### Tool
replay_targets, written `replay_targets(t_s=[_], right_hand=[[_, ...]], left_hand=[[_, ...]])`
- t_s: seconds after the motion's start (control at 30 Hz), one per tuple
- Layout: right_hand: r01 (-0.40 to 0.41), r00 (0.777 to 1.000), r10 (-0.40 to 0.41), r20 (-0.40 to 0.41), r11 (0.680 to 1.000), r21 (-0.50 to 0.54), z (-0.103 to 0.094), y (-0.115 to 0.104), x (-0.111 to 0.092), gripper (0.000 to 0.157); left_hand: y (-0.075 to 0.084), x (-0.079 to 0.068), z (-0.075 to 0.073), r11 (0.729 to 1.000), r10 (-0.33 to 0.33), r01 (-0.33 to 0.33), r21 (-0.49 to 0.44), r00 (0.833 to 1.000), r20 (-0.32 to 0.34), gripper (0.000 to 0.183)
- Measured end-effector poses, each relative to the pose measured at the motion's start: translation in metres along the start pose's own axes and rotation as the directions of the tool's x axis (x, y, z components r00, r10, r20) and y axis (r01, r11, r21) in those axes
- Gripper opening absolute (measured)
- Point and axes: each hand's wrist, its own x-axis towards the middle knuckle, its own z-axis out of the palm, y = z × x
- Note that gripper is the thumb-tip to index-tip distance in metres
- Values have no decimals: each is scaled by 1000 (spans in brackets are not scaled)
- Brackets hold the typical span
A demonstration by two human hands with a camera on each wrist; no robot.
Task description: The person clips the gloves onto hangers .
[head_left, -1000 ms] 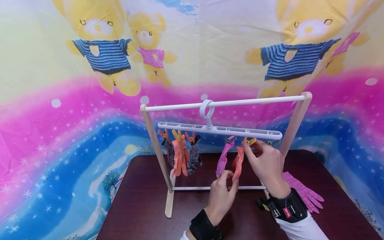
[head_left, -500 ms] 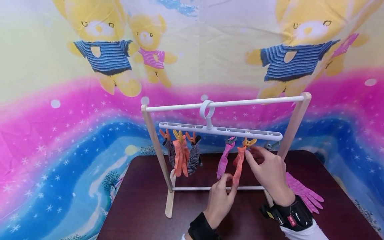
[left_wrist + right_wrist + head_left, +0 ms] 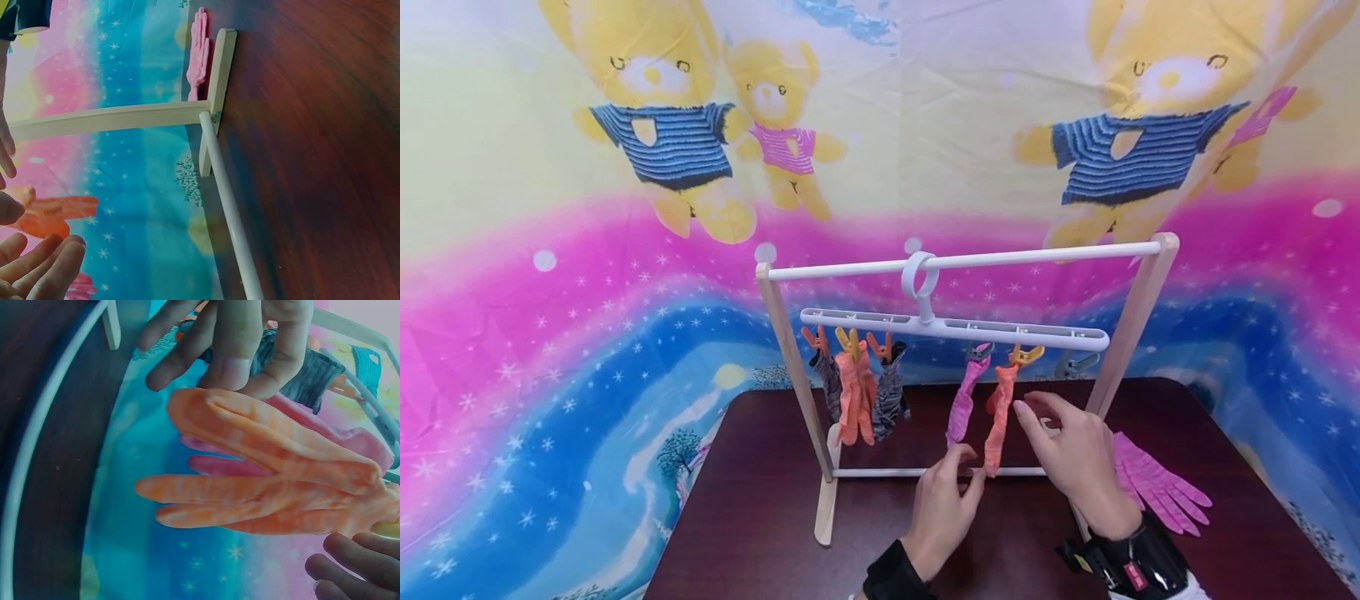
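Note:
An orange glove hangs fingers down from a yellow clothespin on the right half of a white hanger. My left hand is just left of the glove's lower end, thumb and fingers apart; in the right wrist view its fingertips are right at one finger of the glove. To the right of the glove, my right hand is held with thumb and fingers spread and nothing between them. A pink glove hangs beside the orange one from a grey-green clothespin.
The hanger hooks over the bar of a wooden rack. On its left half, orange and dark grey gloves hang from clothespins. An unused grey-green clothespin is at the right end. Another pink glove lies on the table.
My right hand has let go of the yellow clothespin and moved down, away from the orange glove. My left hand has loosened from the glove's lower end and moved slightly down-left.

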Motion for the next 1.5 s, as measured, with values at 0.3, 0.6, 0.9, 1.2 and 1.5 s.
replay_targets(t_s=[0.3,0.6,0.9,1.2,1.5], right_hand=[[-16,1000,16,20,1000,-14,7,13,-18,27],[-71,994,76,77,995,-63,10,21,-37,27],[-102,986,111,123,992,-78,14,30,-48,26],[-111,979,125,164,990,-92,17,38,-63,27],[-101,976,119,181,989,-106,20,42,-79,26]], left_hand=[[-7,-8,-4,994,35,-31,108,999,-34,18],[-17,-16,-14,985,70,-60,161,996,-57,17],[-25,-22,-18,994,58,-53,96,997,-59,19],[-30,-28,-23,992,44,-42,121,999,-21,22],[-36,-34,-27,960,72,-64,271,997,-21,26]])
